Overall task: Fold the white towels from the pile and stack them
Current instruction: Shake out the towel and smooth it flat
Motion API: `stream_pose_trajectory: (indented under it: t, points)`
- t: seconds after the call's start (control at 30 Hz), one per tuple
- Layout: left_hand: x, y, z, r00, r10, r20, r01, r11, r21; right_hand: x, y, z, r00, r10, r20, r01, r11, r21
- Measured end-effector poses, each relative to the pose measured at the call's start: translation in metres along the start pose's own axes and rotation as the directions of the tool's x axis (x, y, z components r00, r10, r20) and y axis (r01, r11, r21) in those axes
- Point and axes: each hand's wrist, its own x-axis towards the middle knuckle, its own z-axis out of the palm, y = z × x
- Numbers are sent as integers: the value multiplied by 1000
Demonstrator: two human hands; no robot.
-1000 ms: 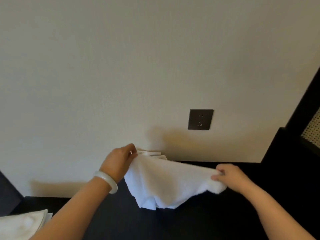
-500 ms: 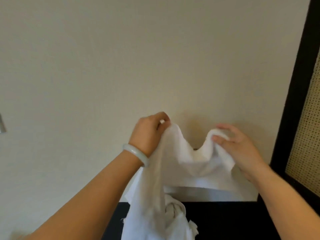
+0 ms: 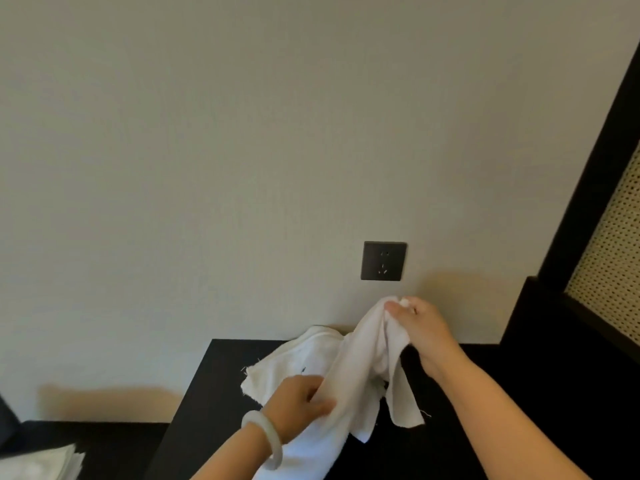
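One white towel (image 3: 360, 372) hangs unfolded over the pile (image 3: 298, 355) near the dark surface's (image 3: 214, 396) back edge, right hand (image 3: 420, 327) pinching its corner, left hand (image 3: 298, 401) gripping lower, only a small stack (image 3: 38, 462) done.

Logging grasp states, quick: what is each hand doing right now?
Left hand: grips the white towel at its lower part.
Right hand: pinches the white towel's raised top end.
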Motion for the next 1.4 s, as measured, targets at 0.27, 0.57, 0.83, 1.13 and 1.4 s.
stream_pose_trajectory:
  t: [0.27,0.57,0.83,1.13,1.4]
  points:
    - [1,-40,-45,971,-212,-109,213,977,-1,51,-37,-36,910,-169,-378,168,985,-36]
    - [-21,40,-17,943,-196,270,319,767,-556,-43,31,16,992,-37,122,89,887,-453]
    - [-24,64,45,940,-265,217,342,692,-636,-101,51,-6,994,108,20,-98,955,-280]
    - [-36,86,71,941,-260,218,327,521,-789,-133,62,-26,972,-204,116,230,732,-641]
    - [-40,79,85,907,-260,331,416,427,-803,-147,76,-41,968,-131,214,237,756,-610]
